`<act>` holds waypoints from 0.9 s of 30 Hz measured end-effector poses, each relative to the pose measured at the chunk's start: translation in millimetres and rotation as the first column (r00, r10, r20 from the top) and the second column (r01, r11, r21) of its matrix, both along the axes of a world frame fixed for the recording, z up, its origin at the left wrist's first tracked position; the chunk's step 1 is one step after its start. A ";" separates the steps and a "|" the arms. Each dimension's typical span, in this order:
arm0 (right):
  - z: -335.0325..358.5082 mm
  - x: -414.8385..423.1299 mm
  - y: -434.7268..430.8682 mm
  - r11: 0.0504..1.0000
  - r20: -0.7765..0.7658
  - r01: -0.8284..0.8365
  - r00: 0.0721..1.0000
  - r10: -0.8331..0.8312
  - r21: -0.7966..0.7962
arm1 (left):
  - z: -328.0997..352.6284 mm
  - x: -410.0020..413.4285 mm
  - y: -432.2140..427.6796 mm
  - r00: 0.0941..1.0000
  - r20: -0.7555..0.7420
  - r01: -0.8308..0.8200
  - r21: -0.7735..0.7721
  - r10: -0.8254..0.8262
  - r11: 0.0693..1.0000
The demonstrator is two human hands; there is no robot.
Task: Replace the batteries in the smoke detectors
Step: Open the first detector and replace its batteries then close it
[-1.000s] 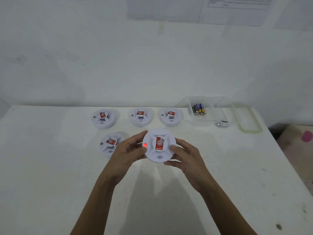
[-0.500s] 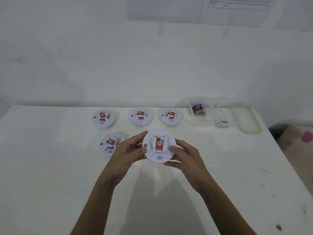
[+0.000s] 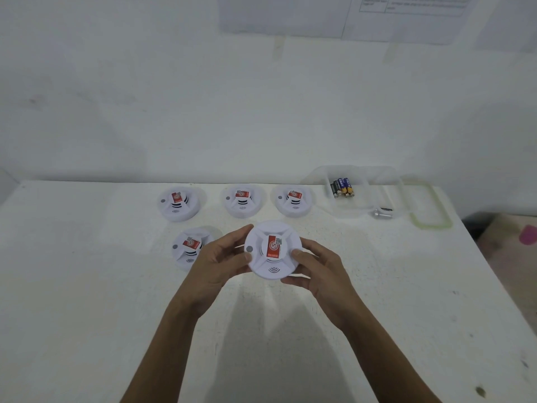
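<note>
Both hands pinch one smoke detector (image 3: 273,253) at the frame's centre: the left hand (image 3: 216,270) curls thumb and fingers round its left rim, the right hand (image 3: 322,271) grips its right rim, thumb on top. It hangs between them above the surface (image 3: 87,301), both forearms reaching up from the lower edge

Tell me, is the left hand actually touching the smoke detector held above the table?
Touching. The head view shows the left hand gripping the smoke detector: thumb pressed on its face, fingers curled round its rim.
</note>
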State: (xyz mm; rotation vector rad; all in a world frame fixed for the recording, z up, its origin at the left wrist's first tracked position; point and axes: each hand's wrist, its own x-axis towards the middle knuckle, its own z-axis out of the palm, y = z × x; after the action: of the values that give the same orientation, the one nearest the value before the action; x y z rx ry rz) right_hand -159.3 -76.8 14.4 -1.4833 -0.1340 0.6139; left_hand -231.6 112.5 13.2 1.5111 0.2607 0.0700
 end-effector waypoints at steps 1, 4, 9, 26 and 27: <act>0.0 0.1 0.3 1.000 -0.001 0.001 1.000 -0.001 -0.004 | 0.1 0.2 -0.1 1.000 0.002 0.002 0.001 -0.002 1.000; -1.1 0.6 0.9 1.000 0.007 -0.001 1.000 0.001 -0.015 | -0.7 0.3 0.4 1.000 0.001 -0.006 -0.002 0.006 1.000; -3.2 1.3 3.4 1.000 0.000 0.011 1.000 -0.011 -0.018 | -2.4 0.4 2.4 1.000 0.001 -0.011 -0.013 0.011 1.000; -46.4 27.5 47.5 0.934 0.217 0.133 0.974 -0.061 -0.332 | -52.5 26.9 13.7 0.939 -0.039 -0.332 0.144 0.341 0.932; -50.6 29.1 50.7 0.921 0.233 0.139 0.971 -0.055 -0.363 | -58.4 29.3 15.2 0.937 -0.043 -0.334 0.186 0.347 0.924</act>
State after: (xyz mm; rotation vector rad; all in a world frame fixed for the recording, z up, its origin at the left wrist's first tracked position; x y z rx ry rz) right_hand -130.2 -26.1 -36.2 -1.9203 -0.1146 0.4056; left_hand -202.3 127.7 -45.2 1.6316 0.5912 0.3216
